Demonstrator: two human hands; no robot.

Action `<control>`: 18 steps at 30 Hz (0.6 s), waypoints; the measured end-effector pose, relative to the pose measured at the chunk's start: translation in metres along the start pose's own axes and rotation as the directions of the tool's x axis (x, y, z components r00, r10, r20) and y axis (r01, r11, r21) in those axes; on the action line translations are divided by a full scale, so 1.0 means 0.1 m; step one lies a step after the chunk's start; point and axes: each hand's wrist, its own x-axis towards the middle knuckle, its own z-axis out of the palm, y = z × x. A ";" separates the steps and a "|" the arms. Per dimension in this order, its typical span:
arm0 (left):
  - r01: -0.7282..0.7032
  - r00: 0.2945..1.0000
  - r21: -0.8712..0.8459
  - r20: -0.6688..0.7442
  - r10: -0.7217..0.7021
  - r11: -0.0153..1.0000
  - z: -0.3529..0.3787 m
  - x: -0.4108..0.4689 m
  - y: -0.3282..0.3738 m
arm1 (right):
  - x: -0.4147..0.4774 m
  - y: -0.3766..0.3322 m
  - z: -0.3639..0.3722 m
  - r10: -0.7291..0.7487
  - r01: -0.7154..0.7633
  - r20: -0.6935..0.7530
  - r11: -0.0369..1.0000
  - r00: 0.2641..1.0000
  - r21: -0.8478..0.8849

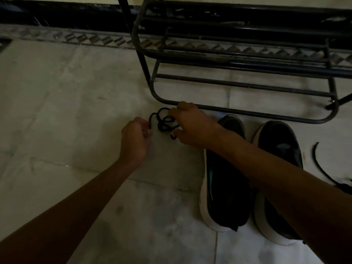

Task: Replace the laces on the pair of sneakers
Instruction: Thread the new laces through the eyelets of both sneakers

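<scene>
A tangled black lace [164,122] lies on the tiled floor between my hands. My left hand [135,141] pinches one end of it. My right hand [190,125] grips the bundle from the right, with fingers curled over the loops. Two black sneakers with white soles stand side by side on the floor: the left sneaker [226,187] lies under my right forearm, and the right sneaker [278,141] is partly hidden by that arm. Another black lace [322,168] trails on the floor at the far right.
A black metal shoe rack [238,80] stands just beyond the sneakers and my right hand. A dark skirting [62,18] runs along the wall behind. Bare pale floor tiles [57,103] spread to the left.
</scene>
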 end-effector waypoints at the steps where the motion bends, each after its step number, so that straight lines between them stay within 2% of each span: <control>1: -0.042 0.999 -0.006 0.020 0.043 0.999 -0.03 -0.03 0.04 | 0.02 0.00 0.01 -0.014 0.015 -0.027 1.000 1.000 0.013; 4: -0.219 0.976 -0.026 -0.027 0.218 0.975 -0.15 -0.20 0.20 | 0.02 0.00 0.05 -0.066 0.068 -0.015 0.988 0.998 0.136; 7: -0.290 0.949 -0.042 -0.138 0.282 0.956 -0.33 -0.39 0.31 | -0.06 -0.01 0.03 -0.127 0.100 0.041 0.912 0.991 0.398; 9: -0.255 0.948 -0.002 -0.198 0.249 0.967 -0.43 -0.40 0.21 | -0.14 -0.01 -0.06 -0.124 0.099 0.023 0.877 0.992 0.470; 11: -0.109 0.970 0.072 -0.212 0.122 0.991 -0.54 -0.34 -0.03 | -0.24 0.02 -0.18 -0.101 0.112 -0.049 0.854 0.994 0.507; 13: 0.089 0.986 0.100 -0.152 -0.074 0.991 -0.66 -0.26 -0.25 | -0.33 0.09 -0.33 -0.071 0.124 -0.119 0.833 0.990 0.540; 15: 0.167 0.984 0.044 -0.065 -0.164 0.985 -0.73 -0.23 -0.31 | -0.43 0.12 -0.45 -0.062 0.124 -0.135 0.842 0.989 0.525; 18: -0.009 0.991 -0.143 0.134 0.028 0.990 -0.77 -0.28 0.00 | -0.56 -0.02 -0.54 -0.140 0.177 -0.113 0.867 0.984 0.465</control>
